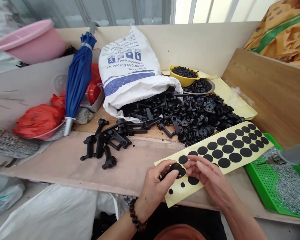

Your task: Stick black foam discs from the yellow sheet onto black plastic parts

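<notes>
Black plastic knob handle (173, 170) pinched in left hand (155, 186), over near end of cream backing sheet (176, 196) bearing round black adhesive dots (231, 136). Right hand (207, 176) close beside, fingertips (188, 162) at handle; hands nearly together, firm, steady hold. Far: heap of black plastic handles (190, 116). Right: green perforated plastic tray (255, 186) of silver screws (290, 186).

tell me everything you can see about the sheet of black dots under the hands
The sheet of black dots is a long strip of pale yellow backing paper carrying rows of round, matt black pads, with a few smaller ones at the near end. It lies flat and slanted on the brown-papered table, just in front of a pile of black plastic parts. The left hand holds a black part just above its near end, and the right hand reaches across it.
</notes>
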Action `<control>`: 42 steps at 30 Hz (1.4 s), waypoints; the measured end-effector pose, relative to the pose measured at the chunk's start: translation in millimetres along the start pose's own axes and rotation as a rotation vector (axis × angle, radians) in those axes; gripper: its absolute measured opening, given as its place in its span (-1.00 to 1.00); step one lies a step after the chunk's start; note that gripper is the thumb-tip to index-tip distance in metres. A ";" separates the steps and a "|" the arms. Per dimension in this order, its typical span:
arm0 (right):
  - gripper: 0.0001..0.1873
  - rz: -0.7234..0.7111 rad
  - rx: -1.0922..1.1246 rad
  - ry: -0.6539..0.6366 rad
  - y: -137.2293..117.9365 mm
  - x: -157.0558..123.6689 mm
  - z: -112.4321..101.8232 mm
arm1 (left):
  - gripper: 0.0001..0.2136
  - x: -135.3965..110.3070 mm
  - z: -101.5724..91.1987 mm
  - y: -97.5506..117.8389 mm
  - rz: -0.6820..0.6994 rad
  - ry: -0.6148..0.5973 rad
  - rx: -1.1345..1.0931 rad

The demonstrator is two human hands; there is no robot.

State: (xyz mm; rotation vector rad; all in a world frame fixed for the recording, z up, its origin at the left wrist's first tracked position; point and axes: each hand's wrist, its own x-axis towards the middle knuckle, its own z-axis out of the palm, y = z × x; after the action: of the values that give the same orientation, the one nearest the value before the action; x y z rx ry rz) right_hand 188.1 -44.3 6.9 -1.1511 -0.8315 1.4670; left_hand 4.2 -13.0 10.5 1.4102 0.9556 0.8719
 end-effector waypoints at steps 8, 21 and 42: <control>-0.70 -0.512 -0.830 -0.065 11.7 -7.1 22.7 | -0.71 -13.9 3.3 -1.7 -0.125 -0.085 -0.150; -0.80 -0.577 -1.330 -0.075 6.4 -25.6 5.0 | -0.68 -106.2 -126.3 1.3 -0.287 0.005 0.736; -0.84 -0.569 -1.393 0.027 17.7 -24.0 -30.5 | -0.83 -10.3 38.5 -10.5 0.494 -0.315 1.253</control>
State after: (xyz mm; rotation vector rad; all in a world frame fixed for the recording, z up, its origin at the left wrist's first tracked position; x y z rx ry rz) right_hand 211.6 -73.7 -13.2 -1.6405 -2.0773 0.2371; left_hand 34.9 -37.4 -2.0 2.8397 0.9285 0.2860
